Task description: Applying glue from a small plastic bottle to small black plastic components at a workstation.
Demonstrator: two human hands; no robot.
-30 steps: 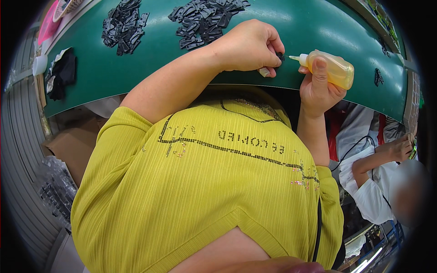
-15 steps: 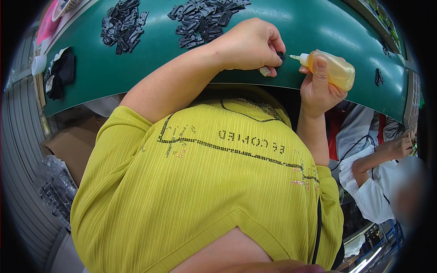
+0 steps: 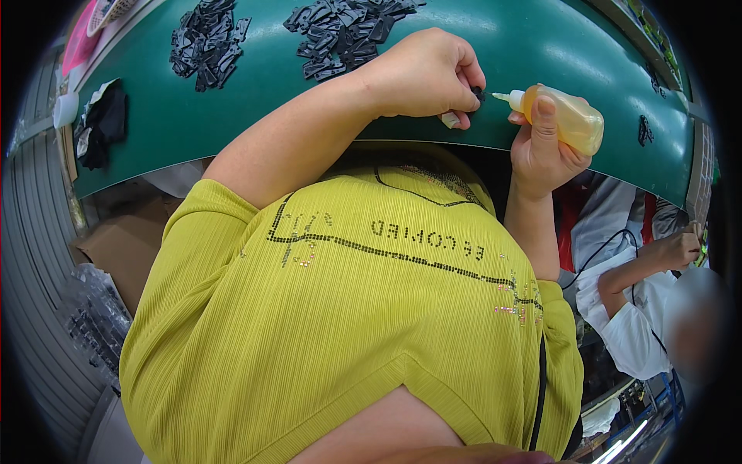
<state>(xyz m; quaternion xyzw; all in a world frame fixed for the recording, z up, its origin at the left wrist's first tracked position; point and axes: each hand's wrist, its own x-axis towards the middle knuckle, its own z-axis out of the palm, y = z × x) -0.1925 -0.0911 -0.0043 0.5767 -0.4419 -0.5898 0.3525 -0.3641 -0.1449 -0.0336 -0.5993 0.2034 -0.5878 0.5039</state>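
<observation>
At twelve o'clock on the green tabletop (image 3: 232,131), I see my left hand (image 3: 423,76) pinching a small black part (image 3: 478,95). My right hand (image 3: 541,151), at one o'clock, grips a yellow bottle (image 3: 563,117), nozzle just beside that part.

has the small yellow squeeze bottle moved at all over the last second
No. The small yellow plastic squeeze bottle in the right hand sits at the same spot against the green table's near edge, its nozzle pointing at the left hand's fingertips.

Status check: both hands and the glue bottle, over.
Left hand pinching small black part. Right hand gripping yellow squeeze bottle, nozzle aimed at the part. Nothing between them on green table.
</observation>
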